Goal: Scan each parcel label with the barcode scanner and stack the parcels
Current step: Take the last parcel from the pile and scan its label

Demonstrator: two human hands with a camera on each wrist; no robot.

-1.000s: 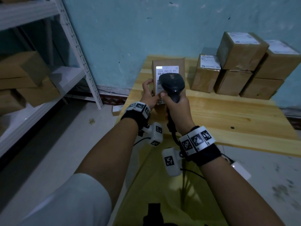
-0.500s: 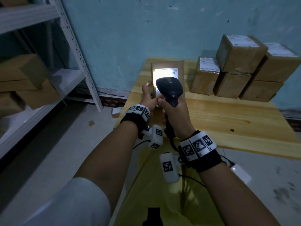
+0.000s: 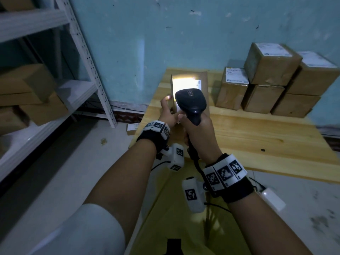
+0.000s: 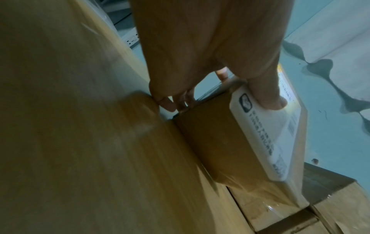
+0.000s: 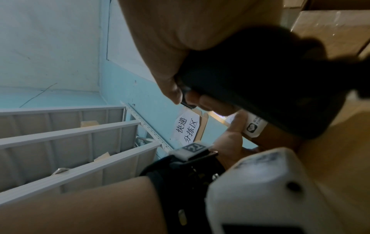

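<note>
Wooden table (image 3: 257, 137) bearing stacked parcels (image 3: 263, 96)

A parcel sorting room: metal shelving (image 3: 86, 57), stacked cardboard parcels (image 3: 272, 80), wooden table (image 3: 257, 137).

left hand (image 3: 168, 115): fingers curled, gripping | right hand (image 3: 199, 133): fist closed, gripping | forearms extended forward

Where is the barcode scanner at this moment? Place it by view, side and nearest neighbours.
In the head view, the barcode scanner is at centre, gripped in the right hand, aimed at the lit label of the parcel that the left hand holds upright on the wooden table.
</note>
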